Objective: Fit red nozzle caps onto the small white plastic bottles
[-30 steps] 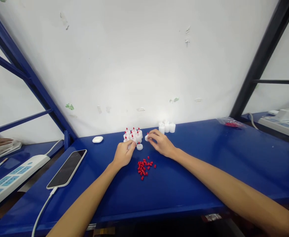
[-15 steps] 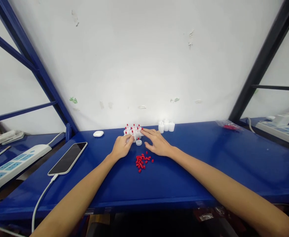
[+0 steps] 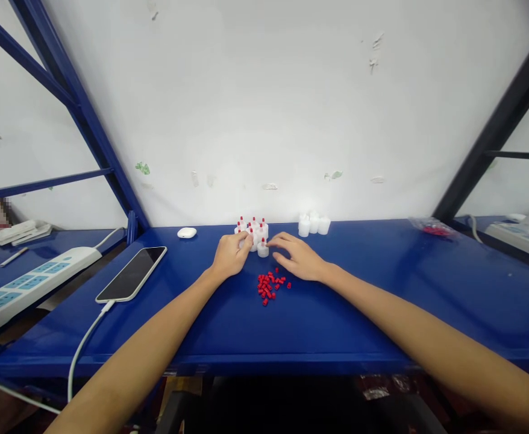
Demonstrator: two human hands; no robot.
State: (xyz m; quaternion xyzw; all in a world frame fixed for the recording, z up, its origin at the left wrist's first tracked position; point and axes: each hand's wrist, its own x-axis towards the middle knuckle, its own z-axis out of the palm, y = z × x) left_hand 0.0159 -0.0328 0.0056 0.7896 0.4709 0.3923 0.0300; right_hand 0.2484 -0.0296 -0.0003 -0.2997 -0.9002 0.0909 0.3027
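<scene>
Small white squeeze bottles (image 3: 263, 231) with red tips stand in a tight group near the wall. My left hand (image 3: 231, 255) is at the group's left front side, thumb and forefinger slightly apart by the bottles; its other fingers are partly hidden. One red-tipped bottle (image 3: 263, 249) stands upright at the front of the group. Just right of it, my right hand (image 3: 301, 258) is open with curved fingers, the fingertips close to that bottle; whether they touch it I cannot tell. Several loose red caps (image 3: 267, 287) lie scattered on the blue table between my forearms.
White bottles without red tips (image 3: 313, 225) stand at the back right. A plugged-in phone (image 3: 133, 274), a white earbud case (image 3: 187, 232) and a power strip (image 3: 38, 283) are on the left. A clear bag with red pieces (image 3: 434, 228) lies far right.
My right hand's fingers have drawn back from over the bottles and curved. The front bottle, which looked tipped over before, now stands upright. The camera view has shifted slightly.
</scene>
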